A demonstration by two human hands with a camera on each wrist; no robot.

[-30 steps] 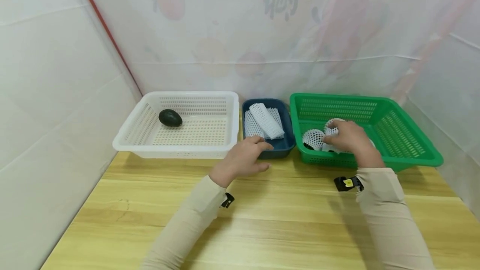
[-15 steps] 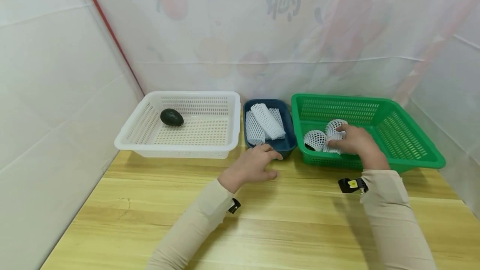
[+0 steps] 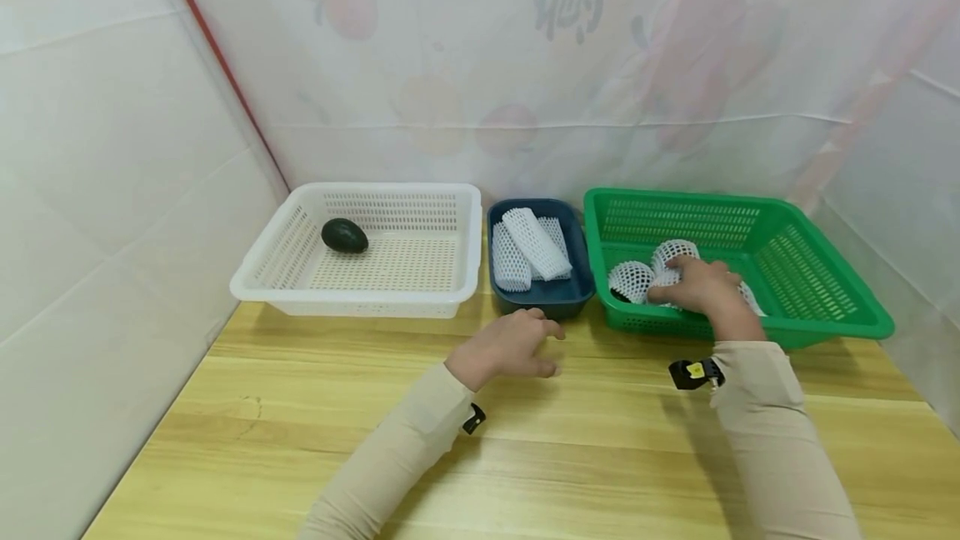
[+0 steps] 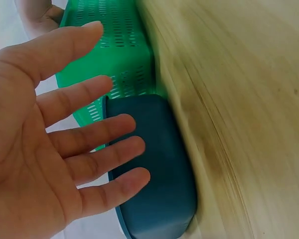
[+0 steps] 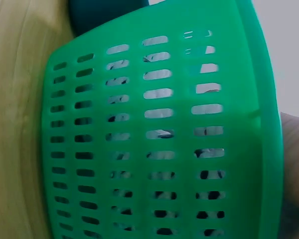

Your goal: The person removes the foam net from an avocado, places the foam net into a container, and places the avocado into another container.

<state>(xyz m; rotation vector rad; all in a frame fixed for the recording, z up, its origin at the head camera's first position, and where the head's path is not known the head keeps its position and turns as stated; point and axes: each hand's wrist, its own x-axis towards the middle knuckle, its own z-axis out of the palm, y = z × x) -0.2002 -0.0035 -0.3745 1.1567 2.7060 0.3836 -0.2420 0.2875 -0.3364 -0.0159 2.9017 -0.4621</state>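
Head: bright, diffuse light; soft shadows on desk (image 3: 225,440) beside sleeves (image 3: 780,448), pale sheen low centre | Left wrist: fair light, desk grain smeared | Right wrist: dimmer, basket (image 5: 241,159) soft, right hand (image 5: 296,164) blurred, dark toward lower corner

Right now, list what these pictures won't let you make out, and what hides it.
Head view: the count of netted pieces, and whether the right hand grips one; that hand covers some.
Right wrist view: most of the right hand, behind the green basket's wall.
Left wrist view: the white foam nets, behind the blue tray's side.
Head view: both sleeves, cut off by the bottom edge.
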